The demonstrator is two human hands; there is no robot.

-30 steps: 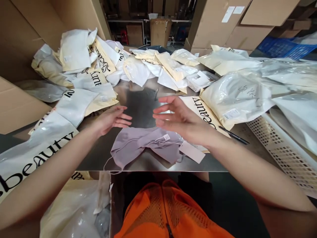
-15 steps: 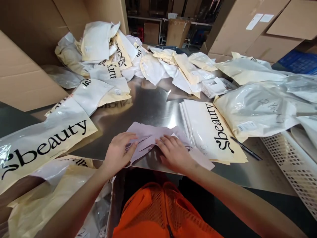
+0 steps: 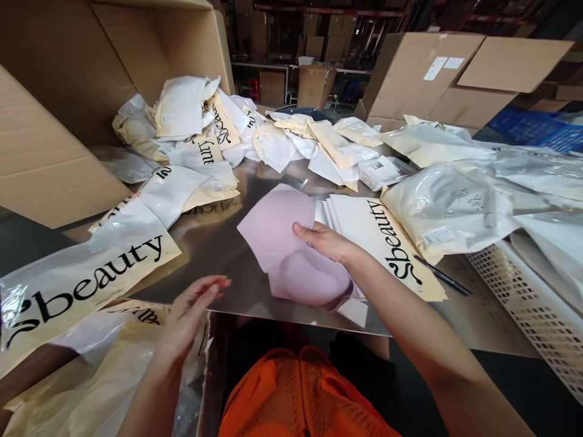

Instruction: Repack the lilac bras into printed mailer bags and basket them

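A lilac bra point(image 3: 314, 276) with smooth moulded cups is raised on edge over the metal table point(image 3: 214, 243). My right hand point(image 3: 325, 241) grips it at the middle, thumb in front and the other fingers mostly hidden behind. To the left, apart from the bra, my left hand point(image 3: 195, 309) hovers by the table's near edge with fingers stretched out and nothing in them. A pale card point(image 3: 354, 312) shows under the bra's lower right end. Just right of the bra lies a stack of printed plastic bags point(image 3: 364, 221).
Filled bags point(image 3: 273, 142) pile up at the back, beside an open carton point(image 3: 45, 139). On the right are a bulging clear bag point(image 3: 450, 206), a black pen point(image 3: 444, 274) and a white perforated basket point(image 3: 523, 303). A printed bag point(image 3: 91, 261) lies at left.
The bra, flat under both hands before, is now lifted and turned with its cups showing, in my right hand. My left hand has let go and drawn back to the left.
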